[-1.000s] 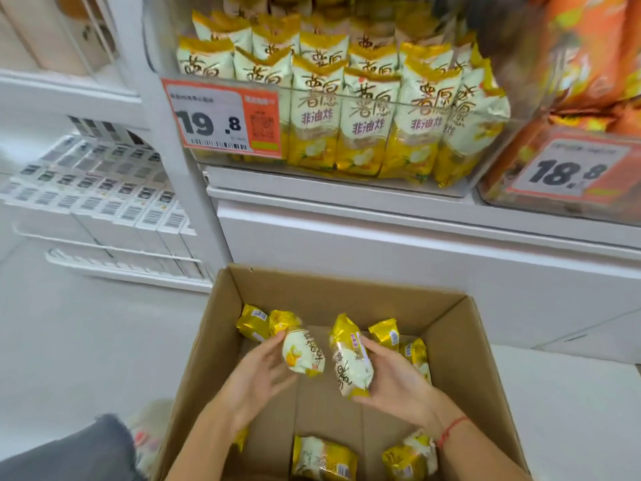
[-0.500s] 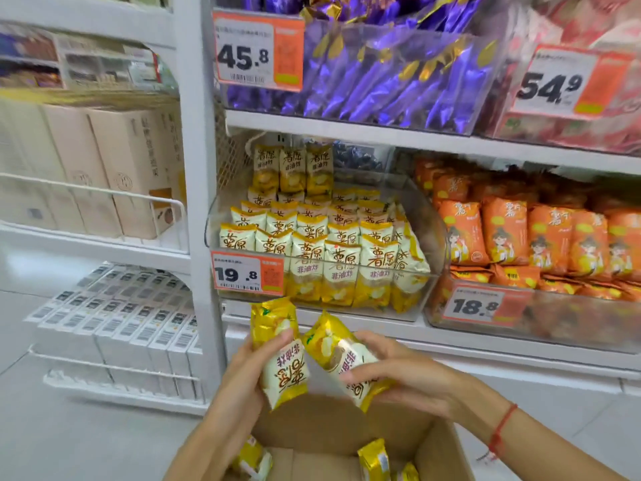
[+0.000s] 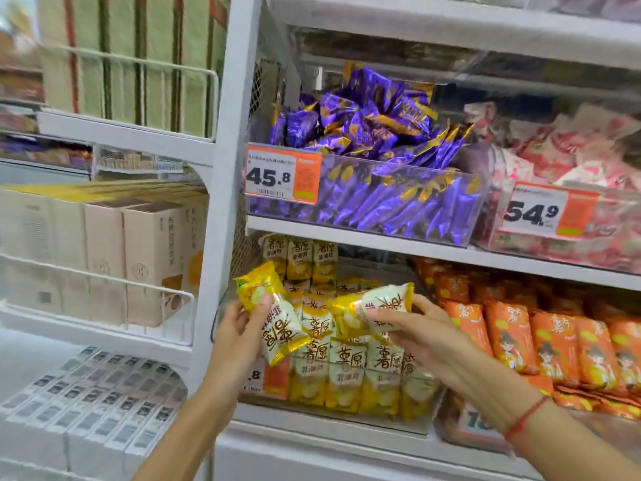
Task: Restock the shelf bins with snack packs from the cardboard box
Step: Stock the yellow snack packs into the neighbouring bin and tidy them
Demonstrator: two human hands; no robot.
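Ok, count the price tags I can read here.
3: the 45.8 tag on the purple bin, the 54.9 tag on the pink bin, and one partly hidden behind the left hand's pack.

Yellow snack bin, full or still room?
Nearly full. The clear yellow snack bin shows upright packs in packed rows front to back; the front rows sit lower than the back, so some room on top.

Two yellow-white snack packs held tilted before the stocked clear bin
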